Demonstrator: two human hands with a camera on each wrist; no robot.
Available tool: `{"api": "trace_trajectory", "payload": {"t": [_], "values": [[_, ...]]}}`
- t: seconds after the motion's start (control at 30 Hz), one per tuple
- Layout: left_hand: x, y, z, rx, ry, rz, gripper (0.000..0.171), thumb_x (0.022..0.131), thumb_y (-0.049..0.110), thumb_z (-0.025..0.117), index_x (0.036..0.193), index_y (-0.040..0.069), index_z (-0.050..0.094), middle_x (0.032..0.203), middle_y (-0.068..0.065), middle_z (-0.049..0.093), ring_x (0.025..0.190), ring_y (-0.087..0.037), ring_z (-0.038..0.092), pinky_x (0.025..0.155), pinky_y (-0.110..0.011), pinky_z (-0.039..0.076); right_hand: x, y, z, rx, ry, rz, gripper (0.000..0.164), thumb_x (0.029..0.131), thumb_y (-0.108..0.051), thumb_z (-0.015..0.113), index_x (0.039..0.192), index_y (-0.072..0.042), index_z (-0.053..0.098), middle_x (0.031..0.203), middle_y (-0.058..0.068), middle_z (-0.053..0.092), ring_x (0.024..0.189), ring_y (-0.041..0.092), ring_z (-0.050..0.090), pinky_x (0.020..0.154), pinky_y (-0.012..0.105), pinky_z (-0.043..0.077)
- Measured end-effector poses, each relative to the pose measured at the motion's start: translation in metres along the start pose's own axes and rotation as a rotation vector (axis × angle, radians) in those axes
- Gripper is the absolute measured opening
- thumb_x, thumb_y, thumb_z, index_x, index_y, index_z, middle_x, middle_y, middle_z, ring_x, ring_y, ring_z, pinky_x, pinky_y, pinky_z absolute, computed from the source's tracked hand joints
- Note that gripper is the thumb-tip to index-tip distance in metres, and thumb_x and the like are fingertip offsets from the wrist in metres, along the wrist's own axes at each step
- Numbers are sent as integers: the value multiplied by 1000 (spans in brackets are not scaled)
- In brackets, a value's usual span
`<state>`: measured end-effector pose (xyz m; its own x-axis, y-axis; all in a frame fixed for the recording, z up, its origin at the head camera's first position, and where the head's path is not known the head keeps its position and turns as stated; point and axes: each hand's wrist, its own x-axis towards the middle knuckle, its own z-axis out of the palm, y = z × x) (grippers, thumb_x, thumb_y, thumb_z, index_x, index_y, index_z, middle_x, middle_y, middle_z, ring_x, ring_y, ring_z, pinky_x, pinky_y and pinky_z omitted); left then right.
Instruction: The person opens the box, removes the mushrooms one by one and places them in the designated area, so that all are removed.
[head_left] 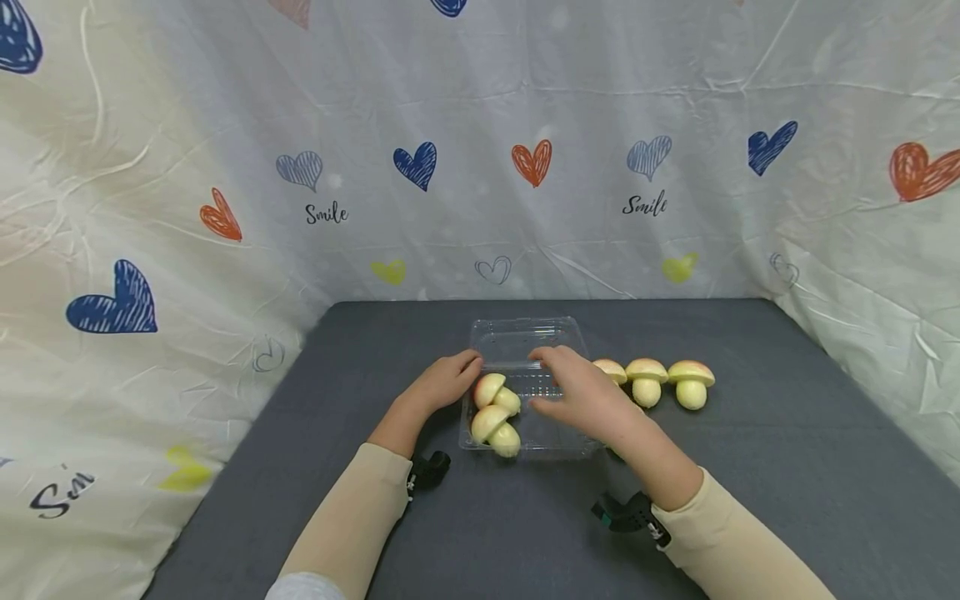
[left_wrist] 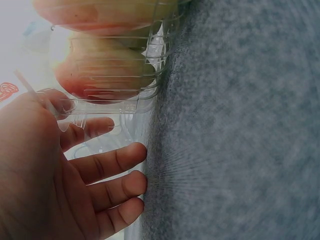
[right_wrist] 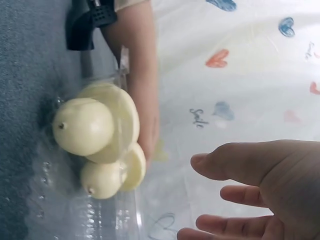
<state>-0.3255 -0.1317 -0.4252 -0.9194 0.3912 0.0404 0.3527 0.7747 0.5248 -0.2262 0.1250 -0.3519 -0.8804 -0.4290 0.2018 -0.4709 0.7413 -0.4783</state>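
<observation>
Hands (head_left: 450,382) flank box (head_left: 525,337); five mushrooms (head_left: 646,381)

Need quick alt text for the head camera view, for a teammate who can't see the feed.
Two hands work at a clear plastic clamshell box on a dark grey table: the left hand touches its left edge, the right hand hovers open above it. Two toy mushrooms lie inside; three more stand to the right.
</observation>
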Motion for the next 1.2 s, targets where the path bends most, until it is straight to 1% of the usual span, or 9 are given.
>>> {"api": "trace_trajectory", "payload": {"t": [0.23,0.4,0.5,0.73,0.9,1.0,1.07,1.13,1.2], "values": [[0,0,0,-4,-2,-12,44,114,37,37,145,12,56,135,-11,62,116,-29,63,97,-51,50,3,-3,16,-47,-2,-56,61,89,-21,84,141,-8,56,122,11,59,90,20,59,67,32,51],[0,-1,0,-11,-10,-15,47,113,40,35,147,13,54,138,-10,61,120,-30,61,98,-50,49,2,-6,27,-57,-15,-86,60,88,-23,85,139,-9,56,125,12,59,92,23,63,68,34,52],[0,-2,0,-8,-10,-10,49,113,42,34,147,13,54,138,-10,61,121,-29,61,98,-50,49,2,-6,32,-57,-33,-95,59,89,-24,84,139,-9,57,127,12,59,95,25,64,71,36,53],[0,-3,-1,6,-6,3,47,114,42,33,143,15,56,130,-8,64,111,-26,63,92,-48,51,3,-6,43,-77,-68,-100,59,89,-23,84,140,-7,58,130,11,58,96,22,64,73,37,53],[1,-2,0,2,0,2,47,113,42,34,143,14,57,129,-8,65,109,-25,64,92,-48,51,4,-3,48,-99,-64,-152,60,88,-21,86,139,-7,59,128,11,58,91,21,63,68,34,52],[0,-2,1,9,1,6,47,114,42,33,143,14,57,127,-7,65,104,-23,64,90,-46,51,4,-1,51,-75,-59,-208,56,89,-21,85,138,-8,61,125,10,59,92,22,64,71,36,53],[1,-2,1,13,2,8,47,114,42,33,143,14,57,127,-7,65,102,-22,63,89,-46,51,4,-1,53,-41,-71,-243,52,91,-22,82,137,-10,62,123,9,60,94,23,64,74,37,53],[1,-2,1,17,2,5,47,114,42,33,143,14,56,128,-7,64,104,-23,63,90,-46,51,5,0,56,4,-97,-263,49,94,-22,79,139,-11,63,121,7,61,94,20,64,75,36,53],[1,-2,1,21,4,3,48,113,42,33,144,14,56,131,-7,64,110,-24,64,93,-47,51,6,2,58,53,-127,-268,47,96,-21,76,141,-12,63,120,6,61,92,18,63,74,33,53]]}}
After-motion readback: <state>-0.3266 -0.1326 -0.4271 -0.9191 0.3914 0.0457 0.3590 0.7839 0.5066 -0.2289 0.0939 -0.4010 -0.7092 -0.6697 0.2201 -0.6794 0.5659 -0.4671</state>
